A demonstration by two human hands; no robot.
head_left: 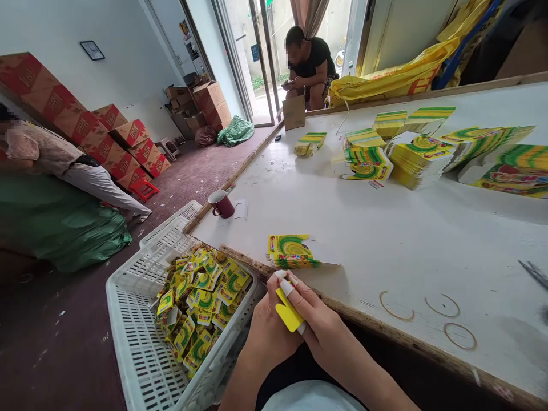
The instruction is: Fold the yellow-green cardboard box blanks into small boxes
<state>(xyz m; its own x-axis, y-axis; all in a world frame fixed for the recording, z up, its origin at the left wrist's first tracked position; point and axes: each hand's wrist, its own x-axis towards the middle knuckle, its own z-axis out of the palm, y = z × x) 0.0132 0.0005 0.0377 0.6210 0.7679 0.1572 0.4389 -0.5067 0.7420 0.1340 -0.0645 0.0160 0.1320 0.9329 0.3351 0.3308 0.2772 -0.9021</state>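
Both of my hands meet just off the table's front edge, around a small yellow carton (290, 312) with a rounded flap sticking out. My left hand (269, 319) grips its left side, and my right hand (321, 318) lies over its right side with fingers closed on it. White wraps cover some fingertips. A short stack of flat yellow-green cartons (291, 251) lies on the table right beyond my hands. To the left, a white plastic basket (139, 331) holds a heap of small yellow-green boxes (205, 302).
On the white table (257, 188) are a maroon mug (221, 204), rubber bands (459, 335), scissors (535, 275) and carton stacks (422, 157) at the back. One person sits by the door; another stands at left near a green sack (68, 222).
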